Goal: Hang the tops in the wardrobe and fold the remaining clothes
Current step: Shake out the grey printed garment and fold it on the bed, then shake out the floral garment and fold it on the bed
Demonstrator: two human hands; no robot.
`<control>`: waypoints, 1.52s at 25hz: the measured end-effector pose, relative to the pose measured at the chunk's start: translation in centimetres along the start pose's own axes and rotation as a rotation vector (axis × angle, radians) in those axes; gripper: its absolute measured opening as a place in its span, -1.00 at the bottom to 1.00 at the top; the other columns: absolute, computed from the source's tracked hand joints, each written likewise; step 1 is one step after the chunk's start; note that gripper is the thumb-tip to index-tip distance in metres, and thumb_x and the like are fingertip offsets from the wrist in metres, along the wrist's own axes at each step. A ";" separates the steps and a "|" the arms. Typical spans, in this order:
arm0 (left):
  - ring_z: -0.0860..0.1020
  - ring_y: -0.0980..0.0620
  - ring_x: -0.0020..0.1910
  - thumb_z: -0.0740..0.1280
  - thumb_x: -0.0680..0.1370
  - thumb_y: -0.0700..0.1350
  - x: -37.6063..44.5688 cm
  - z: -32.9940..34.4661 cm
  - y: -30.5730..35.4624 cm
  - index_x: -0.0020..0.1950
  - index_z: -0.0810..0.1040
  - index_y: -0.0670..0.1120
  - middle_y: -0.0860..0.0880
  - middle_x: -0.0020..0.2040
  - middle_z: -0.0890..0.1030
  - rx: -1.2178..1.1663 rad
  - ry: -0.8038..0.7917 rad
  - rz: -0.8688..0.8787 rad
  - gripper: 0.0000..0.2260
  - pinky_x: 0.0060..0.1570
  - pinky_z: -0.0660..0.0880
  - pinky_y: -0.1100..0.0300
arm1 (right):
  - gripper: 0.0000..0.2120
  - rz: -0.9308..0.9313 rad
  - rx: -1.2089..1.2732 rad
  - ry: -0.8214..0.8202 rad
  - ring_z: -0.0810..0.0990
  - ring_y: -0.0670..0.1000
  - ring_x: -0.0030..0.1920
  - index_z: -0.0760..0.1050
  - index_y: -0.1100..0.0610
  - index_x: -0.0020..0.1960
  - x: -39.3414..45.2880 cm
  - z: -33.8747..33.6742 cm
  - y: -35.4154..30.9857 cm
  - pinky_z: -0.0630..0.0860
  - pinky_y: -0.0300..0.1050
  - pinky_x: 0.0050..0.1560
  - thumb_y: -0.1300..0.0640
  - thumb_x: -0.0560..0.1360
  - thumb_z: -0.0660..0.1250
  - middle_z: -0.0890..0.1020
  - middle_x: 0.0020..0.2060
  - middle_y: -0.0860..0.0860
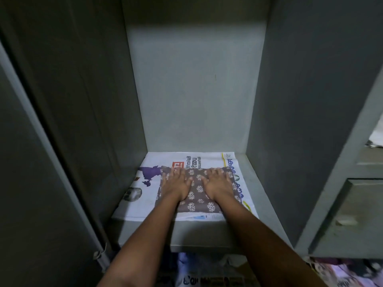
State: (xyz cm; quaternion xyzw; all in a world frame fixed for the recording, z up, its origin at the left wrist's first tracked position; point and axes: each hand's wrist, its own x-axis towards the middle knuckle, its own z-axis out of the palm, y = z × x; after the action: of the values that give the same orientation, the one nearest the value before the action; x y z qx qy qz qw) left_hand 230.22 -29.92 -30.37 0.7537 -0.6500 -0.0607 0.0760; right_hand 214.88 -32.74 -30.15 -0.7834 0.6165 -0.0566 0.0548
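Both hands flat, fingers spread: left hand (176, 181) and right hand (218, 181) press on a folded printed cloth (195, 195). It lies on newspaper (145, 204) lining the wardrobe shelf (203, 239). So one piece looks folded and put away. No hanging tops in view. More fabric (348, 272) shows below; likely work left.

Left hand (176, 182) and right hand (218, 183) lie flat, palms down, on a folded brown printed garment (196, 195). Garment rests on newspaper (145, 204) lining the grey wardrobe shelf (207, 237).
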 end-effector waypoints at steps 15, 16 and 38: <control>0.02 0.00 0.55 -0.11 0.66 0.15 -10.4 -13.2 2.8 0.57 0.02 -0.06 -0.02 0.57 0.01 -1.008 0.228 0.039 -0.48 0.50 -0.06 0.07 | -0.29 0.113 0.851 0.126 0.17 0.17 0.50 0.08 0.23 0.53 -6.7 -11.5 3.4 0.11 0.10 0.48 -0.27 0.59 -0.05 0.18 0.51 0.18; 0.05 0.00 0.54 -0.11 0.66 0.16 -12.7 -13.4 3.5 0.56 0.06 -0.07 -0.03 0.57 0.06 -1.083 0.240 0.023 -0.47 0.49 -0.04 0.08 | -0.28 0.103 0.902 0.133 0.18 0.16 0.50 0.10 0.22 0.53 -8.6 -12.0 3.4 0.11 0.11 0.48 -0.29 0.58 -0.05 0.19 0.51 0.16; 0.23 -0.04 0.48 0.03 0.67 0.08 -48.3 -9.6 23.6 0.50 0.25 -0.17 -0.07 0.49 0.27 -1.354 -0.192 0.302 -0.52 0.40 0.15 0.13 | -0.29 0.481 0.966 0.482 0.14 0.11 0.51 0.03 0.27 0.54 -60.1 -15.9 17.3 0.07 -0.06 0.48 -0.21 0.61 0.02 0.15 0.52 0.16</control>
State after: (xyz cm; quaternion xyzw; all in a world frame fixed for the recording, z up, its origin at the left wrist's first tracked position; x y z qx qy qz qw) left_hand 202.03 14.85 -16.72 0.4335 -0.5707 -0.5073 0.4786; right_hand 181.76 21.43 -18.45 -0.4729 0.6762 -0.4935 0.2751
